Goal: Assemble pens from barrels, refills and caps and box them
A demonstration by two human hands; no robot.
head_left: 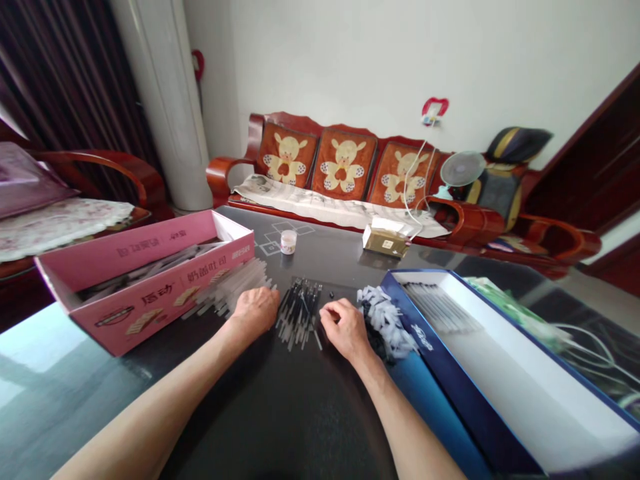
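Note:
My left hand [257, 310] rests at the right end of a heap of clear plastic tubes [225, 293], its fingers curled down; whatever they may hold is hidden. To the right of it lies a pile of thin pen-like tubes with dark tops and pale ends [300, 312]. My right hand [347, 327] is on the other side of that pile, thumb and fingers curled together, and I cannot make out anything in them. A tiny black piece [331, 294] lies just beyond its fingertips. Close to its right is a mound of small whitish translucent caps [387, 320] with black pieces beside it.
On the left stands a pink carton [175, 287] with more tubes inside. A blue box [420, 333] on the right holds a row of thin tubes [440, 307] at its far end. Farther back are a small white cup [288, 242] and a tissue box [385, 240].

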